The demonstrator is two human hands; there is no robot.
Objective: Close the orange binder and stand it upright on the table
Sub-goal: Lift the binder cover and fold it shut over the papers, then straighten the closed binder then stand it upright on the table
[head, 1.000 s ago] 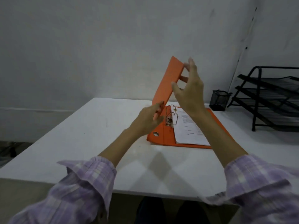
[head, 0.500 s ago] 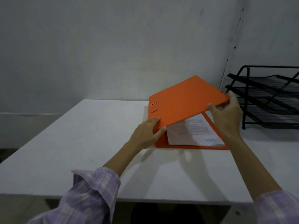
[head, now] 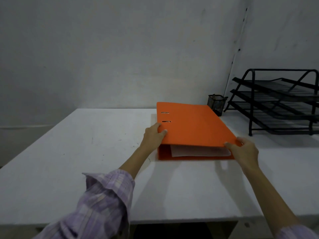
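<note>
The orange binder lies flat on the white table with its cover down over the pages, spine to the left. White paper shows in the gap under the cover's near edge. My left hand grips the binder at the near left corner by the spine, thumb on top of the cover. My right hand holds the cover's near right corner, fingers curled over its edge.
A black mesh pen cup stands just behind the binder's far right corner. A black three-tier letter tray fills the table's back right. The wall runs close behind the table's far edge.
The cover swung from nearly upright down over the pages and now lies almost flat. My right hand followed it down to the near right corner; my left hand stayed by the spine.
</note>
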